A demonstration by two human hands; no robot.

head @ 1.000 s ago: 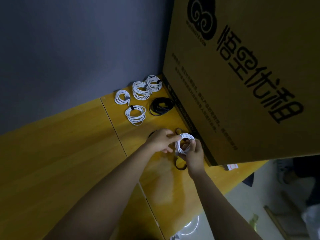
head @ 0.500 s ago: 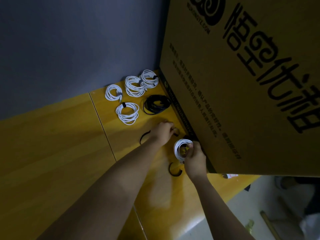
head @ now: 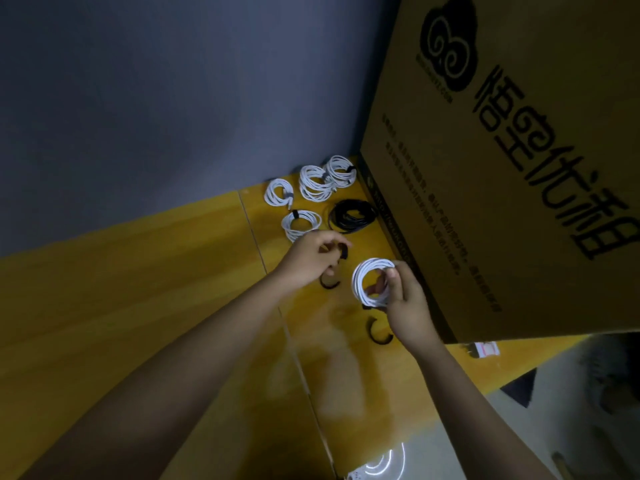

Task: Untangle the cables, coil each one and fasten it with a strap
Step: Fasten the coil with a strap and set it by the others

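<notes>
While the right hand (head: 405, 299) grips a coiled white cable (head: 369, 280) above the yellow wooden table (head: 138, 306), beside the big cardboard box (head: 502, 202), the left hand (head: 311, 259) pinches a short black strap (head: 344, 252). Two more curved black straps (head: 379, 336) lie on the table near the hands.

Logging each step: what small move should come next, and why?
Probably bring the strap pinched in the left hand across to the white coil held in the right hand and wrap it round; that coil shows no strap yet.
</notes>
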